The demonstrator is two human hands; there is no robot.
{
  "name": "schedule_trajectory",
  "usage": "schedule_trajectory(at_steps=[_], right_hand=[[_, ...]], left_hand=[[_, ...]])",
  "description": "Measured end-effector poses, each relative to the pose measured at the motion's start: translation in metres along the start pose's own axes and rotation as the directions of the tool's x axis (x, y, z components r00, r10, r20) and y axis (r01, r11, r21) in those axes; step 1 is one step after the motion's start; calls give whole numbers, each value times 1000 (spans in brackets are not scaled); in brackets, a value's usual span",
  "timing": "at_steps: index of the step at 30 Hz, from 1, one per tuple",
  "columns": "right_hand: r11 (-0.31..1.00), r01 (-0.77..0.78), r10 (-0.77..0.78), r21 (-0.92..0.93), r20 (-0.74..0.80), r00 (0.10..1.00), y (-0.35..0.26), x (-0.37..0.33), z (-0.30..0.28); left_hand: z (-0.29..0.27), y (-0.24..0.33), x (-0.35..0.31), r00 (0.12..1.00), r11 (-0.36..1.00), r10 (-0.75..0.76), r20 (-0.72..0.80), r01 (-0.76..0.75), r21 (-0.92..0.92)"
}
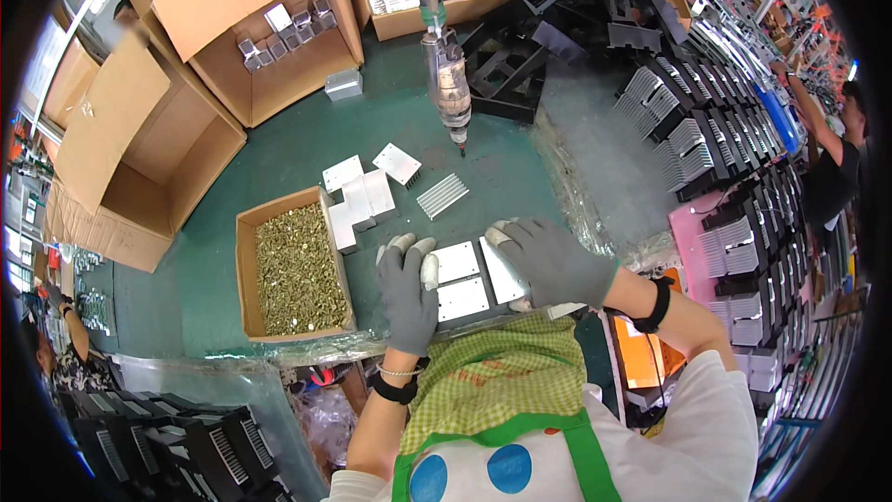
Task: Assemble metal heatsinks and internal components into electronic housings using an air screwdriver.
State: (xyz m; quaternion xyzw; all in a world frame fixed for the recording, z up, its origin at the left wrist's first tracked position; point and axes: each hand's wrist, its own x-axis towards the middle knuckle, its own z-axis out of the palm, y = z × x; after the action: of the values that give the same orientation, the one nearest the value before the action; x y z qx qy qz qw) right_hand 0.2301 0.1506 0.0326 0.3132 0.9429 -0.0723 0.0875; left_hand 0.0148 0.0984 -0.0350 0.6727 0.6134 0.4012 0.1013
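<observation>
My left hand (407, 293), in a grey glove with pale fingertips, lies on the green bench with its fingers apart. Its thumb rests at the left edge of two flat silver heat sinks, a far one (456, 263) and a near one (463, 298). My gloved right hand (556, 265) is closed over a third silver heat sink (502, 273), fingers at its far end and thumb near its close end. This one sits slightly askew beside the other two. Part of it is hidden under the glove.
A cardboard box of brass-coloured screws (299, 270) stands left. Beyond lie several loose heat sinks (367, 195) and a finned one (442, 195). A power screwdriver (452, 88) hangs ahead. Open cartons (251, 28) stand far left; black housings (506, 65) pile far right.
</observation>
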Motion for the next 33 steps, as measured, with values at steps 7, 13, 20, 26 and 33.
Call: schedule_trajectory(at_steps=[7,13,20,26,33], right_hand=[[993,40,-26,112,-119,993,35,4,-4],[872,-475,472,116,-455,755,149,83,-38],[776,-624,547,-95,-392,740,195,120,-61],[757,-274,540,594,-331,774,192,72,-101],[-57,285,586,957,-199,786,153,7,-102]], left_hand=[[2,-1,0,1000,1000,18,-11,-19,-6],[1,0,-1,999,1000,31,-28,-31,-5],[2,-1,-2,996,997,69,-61,-66,48],[-1,-1,-2,996,996,70,-63,-66,58],[-3,-1,-1,998,999,21,-55,-18,51]])
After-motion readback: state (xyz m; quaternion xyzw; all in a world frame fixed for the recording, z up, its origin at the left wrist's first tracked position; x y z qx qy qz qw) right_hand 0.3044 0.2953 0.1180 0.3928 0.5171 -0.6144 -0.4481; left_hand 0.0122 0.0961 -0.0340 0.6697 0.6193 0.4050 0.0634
